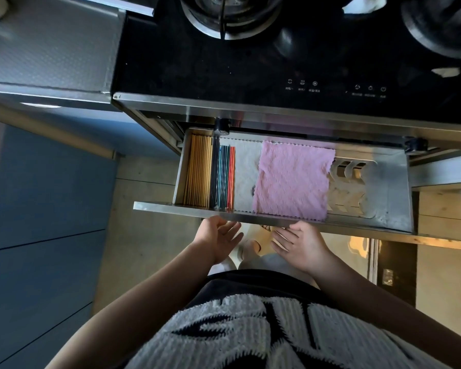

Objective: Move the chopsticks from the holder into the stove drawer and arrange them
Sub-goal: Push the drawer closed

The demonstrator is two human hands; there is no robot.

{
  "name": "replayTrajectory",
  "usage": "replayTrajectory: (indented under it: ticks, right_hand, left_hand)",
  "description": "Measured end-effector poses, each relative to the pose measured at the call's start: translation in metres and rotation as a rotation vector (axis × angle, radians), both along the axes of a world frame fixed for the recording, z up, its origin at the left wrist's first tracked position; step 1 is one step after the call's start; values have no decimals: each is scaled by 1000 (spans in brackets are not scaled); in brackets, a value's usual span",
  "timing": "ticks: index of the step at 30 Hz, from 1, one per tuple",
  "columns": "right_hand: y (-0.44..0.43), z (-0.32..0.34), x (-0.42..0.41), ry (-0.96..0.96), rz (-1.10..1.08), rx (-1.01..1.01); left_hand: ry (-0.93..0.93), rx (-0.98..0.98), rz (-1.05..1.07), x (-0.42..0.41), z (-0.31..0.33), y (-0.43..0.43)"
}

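- The long stainless-steel stove drawer stands pulled out beneath the black glass cooktop, its front lip just beyond both hands.
- Two groups of chopsticks already lie in the drawer's left end, running front to back: a packed row of pale yellow wooden chopsticks against the left wall, and right beside them a narrower set of dark, teal and red coloured chopsticks.
- Both groups look parallel and tidy, so by my reading the moving and arranging are done or nearly so (the holder is nowhere in view, so I cannot tell whether any chopsticks are left in it).
- What seems left is at most a last check or pushing the drawer closed, though the task does not ask for closing.
- To the right of the chopsticks a white textured cloth lines the floor, overlapped by a pink square dishcloth; further right is a slotted metal rack.
- The left hand is open, palm turned inward, fingers loosely spread, holding nothing; it sits just below the drawer's front edge, nearly under the coloured chopsticks.
- The right hand is also open and empty, fingers relaxed, fingertips close under the lip below the pink cloth (contact with the metal is not clear).
- Neither hand touches the chopsticks; both are outside the drawer, near its front.
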State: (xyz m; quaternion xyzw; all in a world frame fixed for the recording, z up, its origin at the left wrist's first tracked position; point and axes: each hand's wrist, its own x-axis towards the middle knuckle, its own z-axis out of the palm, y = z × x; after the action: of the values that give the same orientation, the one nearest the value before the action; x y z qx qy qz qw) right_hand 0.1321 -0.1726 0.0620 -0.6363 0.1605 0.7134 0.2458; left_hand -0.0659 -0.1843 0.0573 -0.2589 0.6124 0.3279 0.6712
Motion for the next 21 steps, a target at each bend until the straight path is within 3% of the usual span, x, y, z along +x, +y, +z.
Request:
replayTrajectory:
  ticks: [21]
  right_hand:
    - [107, -4, -8, 6, -135, 155]
  left_hand:
    - [23, 219, 105, 22, 3, 97]
